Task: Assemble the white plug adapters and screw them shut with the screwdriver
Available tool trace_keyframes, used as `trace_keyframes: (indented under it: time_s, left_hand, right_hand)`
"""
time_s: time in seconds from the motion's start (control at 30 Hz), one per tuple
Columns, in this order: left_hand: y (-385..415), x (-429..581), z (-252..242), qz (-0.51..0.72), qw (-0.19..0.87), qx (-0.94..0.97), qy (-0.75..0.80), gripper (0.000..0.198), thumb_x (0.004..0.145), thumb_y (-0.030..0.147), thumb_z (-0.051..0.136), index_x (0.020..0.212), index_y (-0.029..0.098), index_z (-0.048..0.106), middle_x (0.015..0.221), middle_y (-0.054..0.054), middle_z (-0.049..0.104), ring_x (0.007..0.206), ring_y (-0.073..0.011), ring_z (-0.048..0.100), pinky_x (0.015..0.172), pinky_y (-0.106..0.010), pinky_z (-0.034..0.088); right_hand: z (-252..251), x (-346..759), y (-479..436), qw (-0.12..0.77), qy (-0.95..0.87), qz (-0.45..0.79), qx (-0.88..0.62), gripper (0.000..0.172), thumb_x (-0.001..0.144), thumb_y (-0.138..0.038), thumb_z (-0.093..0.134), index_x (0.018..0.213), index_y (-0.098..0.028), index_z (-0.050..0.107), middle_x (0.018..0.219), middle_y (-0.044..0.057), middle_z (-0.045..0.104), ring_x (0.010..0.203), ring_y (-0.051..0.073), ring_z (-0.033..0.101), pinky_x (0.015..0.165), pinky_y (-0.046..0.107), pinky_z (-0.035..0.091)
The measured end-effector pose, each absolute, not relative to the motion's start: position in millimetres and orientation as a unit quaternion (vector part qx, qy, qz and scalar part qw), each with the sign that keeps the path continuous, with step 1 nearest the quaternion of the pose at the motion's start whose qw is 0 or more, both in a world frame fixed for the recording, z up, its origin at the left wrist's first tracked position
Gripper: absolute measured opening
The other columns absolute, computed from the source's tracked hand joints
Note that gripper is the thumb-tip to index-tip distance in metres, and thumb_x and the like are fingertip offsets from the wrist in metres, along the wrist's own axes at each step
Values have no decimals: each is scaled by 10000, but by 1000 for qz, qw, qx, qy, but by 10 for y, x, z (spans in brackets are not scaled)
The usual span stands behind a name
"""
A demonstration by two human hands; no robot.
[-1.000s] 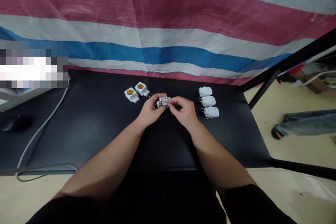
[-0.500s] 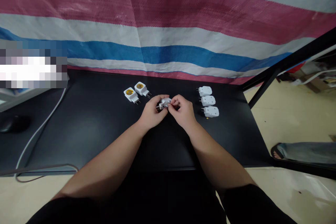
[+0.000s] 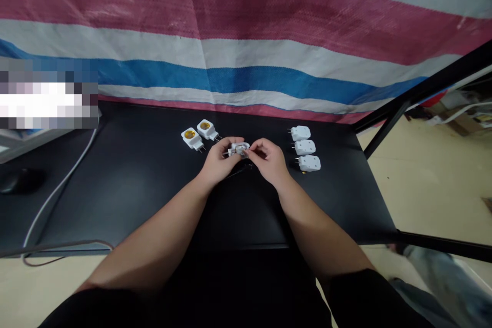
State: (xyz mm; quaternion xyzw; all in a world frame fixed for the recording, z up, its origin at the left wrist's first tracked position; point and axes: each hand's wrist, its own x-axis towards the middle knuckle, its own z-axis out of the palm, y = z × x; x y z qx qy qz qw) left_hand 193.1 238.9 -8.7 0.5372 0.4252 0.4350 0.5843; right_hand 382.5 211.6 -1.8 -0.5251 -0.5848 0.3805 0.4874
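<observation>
My left hand (image 3: 222,160) is closed round a white plug housing (image 3: 240,149) above the middle of the black table. Its inner side seems to face up, and metal prongs stick out to the left. My right hand (image 3: 268,158) is pinched at the housing's right edge; whatever lies between those fingertips is too small to make out. Below the hands, a thin dark item (image 3: 246,167) lies on the table. To the left are two white plug-in units, one (image 3: 192,145) nearer and one (image 3: 212,135) farther, each with a round amber window and prongs.
Three white plugs (image 3: 305,147) stand in a column at the right, with a tiny yellow piece (image 3: 303,172) beside them. A black mouse (image 3: 21,181) and a grey cable (image 3: 63,182) are at the left. Striped sheeting (image 3: 246,51) hangs behind. Another person's leg (image 3: 442,271) shows at the right.
The housing has tilted so its inside shows more, and both hands have shifted slightly. The thin dark item now shows below them. The other person's leg has moved toward the bottom right.
</observation>
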Motion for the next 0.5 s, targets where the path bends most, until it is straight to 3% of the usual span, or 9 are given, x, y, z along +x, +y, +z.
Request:
trace_keyframes:
  time_s: [0.27,0.5]
  left_hand:
    - [2382,1932,-63,429,596,538,413,508,762,240,875,1257,174,779,1131,-79,826,946,-196,753,870,-320,594]
    - [2394,1954,-62,439,634,513,377,429,803,276,881,1209,174,791,1103,-70,819,971,-201,764,955,-365,634]
  right_hand:
    - [-30,3823,2129,494,-574,399,-518,255,870,-429,812,858,-261,620,811,0,708,738,188,670,711,346,547]
    - [-24,3816,2134,485,-574,391,-531,222,870,-384,785,839,-261,602,768,-17,689,707,176,637,692,334,528]
